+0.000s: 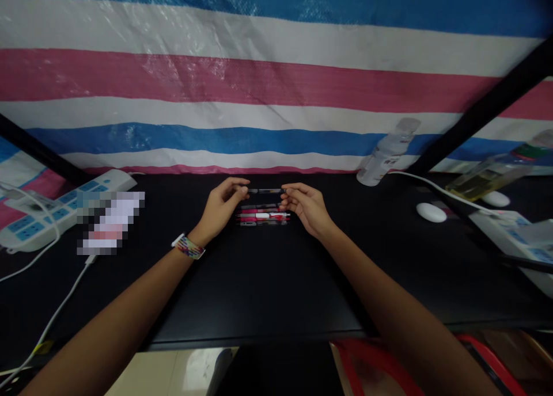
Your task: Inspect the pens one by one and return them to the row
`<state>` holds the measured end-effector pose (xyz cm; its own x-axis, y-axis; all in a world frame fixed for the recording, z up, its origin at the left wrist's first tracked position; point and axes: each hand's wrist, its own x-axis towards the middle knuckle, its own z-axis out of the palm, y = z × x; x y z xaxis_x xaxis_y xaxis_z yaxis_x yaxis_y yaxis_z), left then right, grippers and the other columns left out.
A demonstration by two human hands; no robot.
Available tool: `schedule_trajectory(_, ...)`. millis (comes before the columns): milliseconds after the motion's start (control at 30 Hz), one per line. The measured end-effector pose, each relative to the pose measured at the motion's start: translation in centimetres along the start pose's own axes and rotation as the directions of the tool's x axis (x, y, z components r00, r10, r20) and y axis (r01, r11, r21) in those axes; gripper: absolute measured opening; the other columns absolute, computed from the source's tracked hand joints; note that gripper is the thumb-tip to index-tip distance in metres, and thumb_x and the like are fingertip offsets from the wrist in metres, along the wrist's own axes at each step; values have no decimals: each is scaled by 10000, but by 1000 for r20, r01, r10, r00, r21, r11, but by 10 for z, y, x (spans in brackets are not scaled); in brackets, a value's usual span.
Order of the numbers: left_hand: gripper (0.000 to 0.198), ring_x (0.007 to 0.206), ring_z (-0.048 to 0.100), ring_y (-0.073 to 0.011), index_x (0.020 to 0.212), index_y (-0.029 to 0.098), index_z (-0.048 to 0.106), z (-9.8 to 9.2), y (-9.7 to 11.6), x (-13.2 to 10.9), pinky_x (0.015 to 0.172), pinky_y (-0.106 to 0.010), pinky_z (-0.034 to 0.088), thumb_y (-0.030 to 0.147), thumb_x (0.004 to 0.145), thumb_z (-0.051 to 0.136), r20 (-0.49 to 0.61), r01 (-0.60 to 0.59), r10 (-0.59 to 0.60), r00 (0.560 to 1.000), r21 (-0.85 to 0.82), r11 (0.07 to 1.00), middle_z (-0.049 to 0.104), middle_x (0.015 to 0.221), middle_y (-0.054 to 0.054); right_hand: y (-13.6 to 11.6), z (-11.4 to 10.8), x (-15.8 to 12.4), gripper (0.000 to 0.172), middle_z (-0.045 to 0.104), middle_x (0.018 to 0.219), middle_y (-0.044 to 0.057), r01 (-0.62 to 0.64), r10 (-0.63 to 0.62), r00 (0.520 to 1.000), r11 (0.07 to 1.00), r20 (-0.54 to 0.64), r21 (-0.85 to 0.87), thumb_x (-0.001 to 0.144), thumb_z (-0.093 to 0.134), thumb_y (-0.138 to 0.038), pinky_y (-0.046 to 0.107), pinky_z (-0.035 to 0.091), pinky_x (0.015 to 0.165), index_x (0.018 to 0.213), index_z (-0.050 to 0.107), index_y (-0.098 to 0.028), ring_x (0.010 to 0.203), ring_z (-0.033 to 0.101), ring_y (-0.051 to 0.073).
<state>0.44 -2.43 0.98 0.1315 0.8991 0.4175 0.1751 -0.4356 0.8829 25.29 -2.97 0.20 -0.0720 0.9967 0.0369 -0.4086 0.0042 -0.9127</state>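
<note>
"Two hands on one dark pen (268, 191). Where?"

"Past the white pen (264, 216). The left hand (225, 205) pinches one end, the right hand (306, 206) the other, fingertips close together."

"How would it feel?"

"Light, hard and smooth, I guess. It might roll. Hold both ends."

"Any words?"

"Marks on the bottle (384, 159), right of the white pen, too blurry to read."
</note>
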Motion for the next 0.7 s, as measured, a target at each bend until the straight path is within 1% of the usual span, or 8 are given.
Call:
schedule_trajectory(67, 254, 831, 738, -186, 1200, 217, 780, 1, 1, 0, 802, -342, 585, 387, 1019, 726, -1, 7, -7, 1000, 14, 1000, 761, 867, -32, 0, 1, 0, 284, 767, 781, 32, -1, 1, 1000, 1000, 0, 1, 735, 956, -386, 355, 637, 720, 921, 846, -201, 686, 703, 157)
schedule_trajectory(200, 382, 1087, 766, -231, 1284, 237, 761, 2, 3, -1, 927, -364, 583, 298, 914, 834, -1, -46, 46, 999, 55, 997, 805, 1135, -73, 1, 1, -1, 250, 755, 779, 37, 8, -8, 1000, 1000, -10, 2, 757, 936, -365, 367, 635, 723, 922, 845, -200, 690, 698, 162)
schedule_trajectory(300, 284, 928, 770, -221, 1221, 223, 790, 2, 3, -2, 855, -362, 588, 393, 998, 751, -15, 16, -15, 1000, 65, 998, 810, 960, -61, 1, 1, -1, 257, 749, 796, 39, 7, -7, 1000, 1000, -8, -17, 775, 928, -378, 387, 639, 753, 939, 836, -203, 706, 694, 165)
schedule_trajectory(367, 265, 854, 755, -217, 1144, 212, 815, 1, 2, -2, 820, -360, 585, 418, 995, 738, -26, 40, -38, 999, 67, 997, 813, 921, -63, 1, 1, -1, 258, 747, 798, 36, 7, -7, 1000, 1000, -4, -29, 777, 924, -381, 388, 638, 759, 942, 833, -205, 709, 693, 165)
schedule_trajectory(467, 180, 960, 756, -240, 1039, 218, 842, 0, 2, -1, 889, -378, 580, 335, 917, 781, -28, -14, 19, 999, 145, 989, 836, 1063, -83, -1, 1, -1, 251, 736, 764, 33, 10, -10, 1000, 999, -10, -32, 770, 914, -386, 378, 630, 718, 911, 831, -196, 670, 677, 159)
schedule_trajectory(533, 177, 1051, 759, -259, 1043, 222, 841, -1, 4, -1, 932, -386, 576, 290, 892, 777, -10, -40, 42, 999, 172, 984, 834, 1110, -84, -2, 2, -1, 264, 734, 742, 32, 15, -16, 1000, 1000, -18, -22, 754, 917, -393, 367, 622, 685, 896, 832, -186, 645, 671, 157)
schedule_trajectory(633, 297, 1093, 781, -270, 1167, 216, 820, -1, 6, -1, 922, -373, 587, 315, 888, 800, 39, -4, 0, 999, 95, 995, 830, 1172, -92, -2, 3, -2, 293, 747, 755, 37, 32, -32, 999, 999, -28, -5, 732, 930, -391, 359, 621, 682, 912, 837, -181, 657, 686, 160)
schedule_trajectory(700, 290, 1002, 791, -256, 1162, 210, 828, 0, 7, -2, 874, -363, 594, 386, 936, 785, 55, 43, -47, 997, 74, 996, 842, 1090, -88, -2, 3, -2, 290, 752, 774, 37, 41, -42, 999, 999, -27, -5, 738, 931, -388, 362, 624, 699, 923, 834, -188, 675, 692, 160)
